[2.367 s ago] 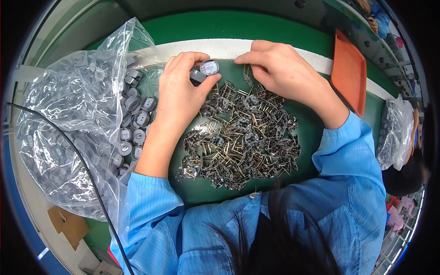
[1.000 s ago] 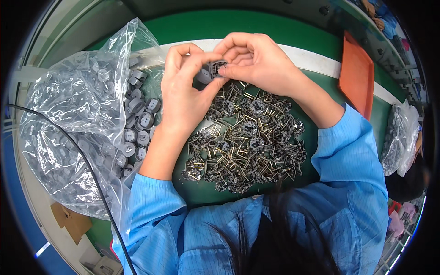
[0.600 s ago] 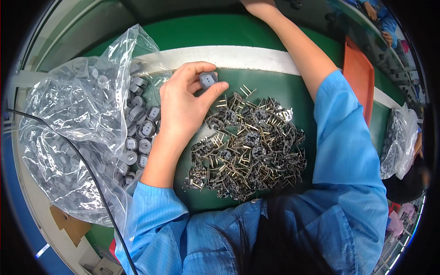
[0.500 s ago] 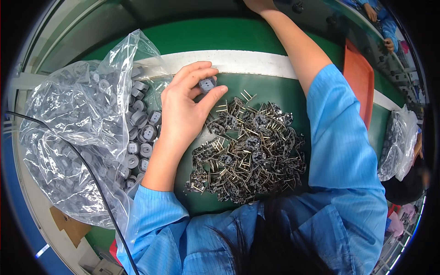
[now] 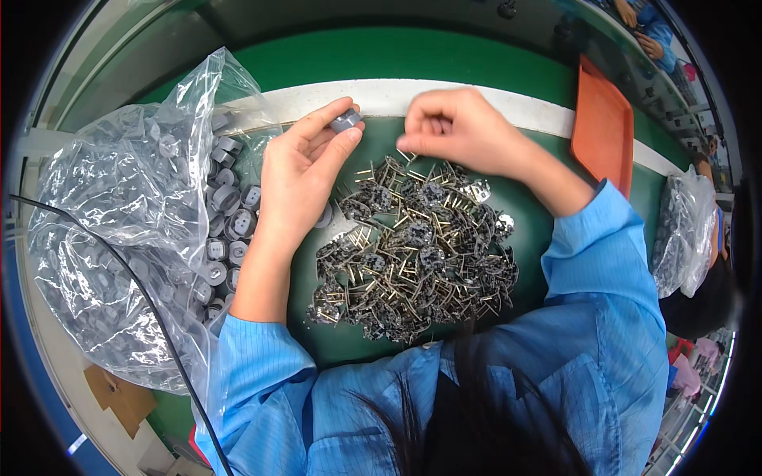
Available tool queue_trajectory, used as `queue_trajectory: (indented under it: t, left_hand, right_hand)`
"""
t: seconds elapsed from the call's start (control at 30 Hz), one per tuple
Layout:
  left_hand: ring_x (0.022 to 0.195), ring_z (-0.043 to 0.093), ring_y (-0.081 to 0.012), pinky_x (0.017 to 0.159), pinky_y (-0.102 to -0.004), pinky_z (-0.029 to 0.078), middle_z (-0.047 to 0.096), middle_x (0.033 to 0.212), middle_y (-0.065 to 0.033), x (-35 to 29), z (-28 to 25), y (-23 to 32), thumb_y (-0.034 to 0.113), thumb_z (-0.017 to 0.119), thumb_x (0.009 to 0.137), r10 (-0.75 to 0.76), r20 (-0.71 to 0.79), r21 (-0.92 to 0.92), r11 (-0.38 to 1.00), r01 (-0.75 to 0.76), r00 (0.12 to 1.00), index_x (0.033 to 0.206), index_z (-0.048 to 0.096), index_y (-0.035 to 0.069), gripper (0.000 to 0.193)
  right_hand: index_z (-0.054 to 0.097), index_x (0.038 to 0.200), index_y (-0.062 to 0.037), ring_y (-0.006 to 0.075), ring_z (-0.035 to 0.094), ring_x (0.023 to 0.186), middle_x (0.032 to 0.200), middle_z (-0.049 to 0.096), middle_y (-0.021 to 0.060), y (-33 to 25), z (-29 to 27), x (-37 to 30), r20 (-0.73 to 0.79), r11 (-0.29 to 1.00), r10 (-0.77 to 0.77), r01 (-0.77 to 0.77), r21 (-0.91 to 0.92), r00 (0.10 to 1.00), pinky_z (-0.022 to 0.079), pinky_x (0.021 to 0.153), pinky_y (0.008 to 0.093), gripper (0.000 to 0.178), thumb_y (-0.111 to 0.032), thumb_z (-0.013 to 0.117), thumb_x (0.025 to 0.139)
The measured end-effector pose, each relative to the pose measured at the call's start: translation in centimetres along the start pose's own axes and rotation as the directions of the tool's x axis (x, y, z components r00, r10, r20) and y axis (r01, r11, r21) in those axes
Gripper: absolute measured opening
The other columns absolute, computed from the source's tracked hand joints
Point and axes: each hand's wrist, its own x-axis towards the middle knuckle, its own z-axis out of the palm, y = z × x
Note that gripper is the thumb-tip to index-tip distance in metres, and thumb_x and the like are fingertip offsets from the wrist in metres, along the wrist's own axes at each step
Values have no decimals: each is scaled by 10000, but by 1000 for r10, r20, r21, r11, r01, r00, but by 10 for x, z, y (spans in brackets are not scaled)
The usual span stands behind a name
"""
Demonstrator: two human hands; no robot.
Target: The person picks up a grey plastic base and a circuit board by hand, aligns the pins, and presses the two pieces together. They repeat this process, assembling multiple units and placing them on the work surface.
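My left hand (image 5: 305, 155) pinches a small grey plastic housing (image 5: 345, 120) between thumb and fingertips, above the far left side of the pile. Facing it, my right hand (image 5: 456, 127) is curled closed at the pile's far edge, thumb against fingers. Thin brass-coloured pins show just below that thumb; whether they are in its grip or belong to the pile I cannot make out. Below both hands lies a heap of black pieces with metal pins (image 5: 417, 254). More grey housings (image 5: 226, 198) spill from a clear plastic bag (image 5: 127, 238) beside my left forearm.
The green work surface (image 5: 532, 190) is bounded by a white strip (image 5: 381, 95), with a green belt (image 5: 365, 59) beyond it. An orange tray (image 5: 603, 127) leans at the right, near another clear bag (image 5: 684, 230). A black cable (image 5: 147, 293) crosses the left bag. Another person's hands (image 5: 639, 32) show at the far right.
My right hand has come back from beyond the green belt to the pile's far edge, its fingers curled. My left hand keeps the grey housing, now turned differently and slightly farther left.
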Motion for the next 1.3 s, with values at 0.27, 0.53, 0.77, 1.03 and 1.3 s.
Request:
queue_trajectory:
  t: [0.27,0.53,0.77,1.03,1.3]
  left_hand:
    - [933,637,-137,856,-252,509,655,1073,-129,-5,-3,6,8,674,829,-11,4,-13,1000,11,1000,1219,571,-34,405]
    - [998,609,-148,873,-274,522,606,1131,-92,-6,4,12,-55,704,768,219,-47,393,901,-183,975,1183,590,-14,433]
    - [864,664,-204,745,-279,572,625,996,-99,-4,5,9,-19,745,709,351,-95,503,824,-259,932,985,624,-10,301]
    - [748,626,-205,666,-297,536,616,931,-87,-4,6,5,29,782,666,400,-56,565,768,-301,915,945,608,15,329]
    - [724,596,-218,660,-311,515,600,865,-88,-4,7,7,24,784,638,456,13,591,714,-374,890,917,594,25,337]
  right_hand:
    - [659,871,-26,149,588,664,702,611,40,-12,6,-21,-97,966,-212,193,-175,973,490,656,289,165,-109,744,756]
    - [656,888,16,80,615,755,820,669,39,-28,10,23,-143,864,-53,117,489,988,490,705,217,135,-105,689,836]
    - [666,890,-53,139,596,626,702,613,42,-28,30,27,-324,894,-448,420,-157,833,460,540,268,112,-71,683,781]
    - [699,824,-51,57,550,641,722,632,-10,-31,27,26,-269,966,-91,151,212,959,417,555,225,145,-185,738,781]
    - [660,765,-67,191,540,696,715,595,29,-29,29,25,-332,849,-520,434,-302,787,440,618,304,128,-161,740,732]
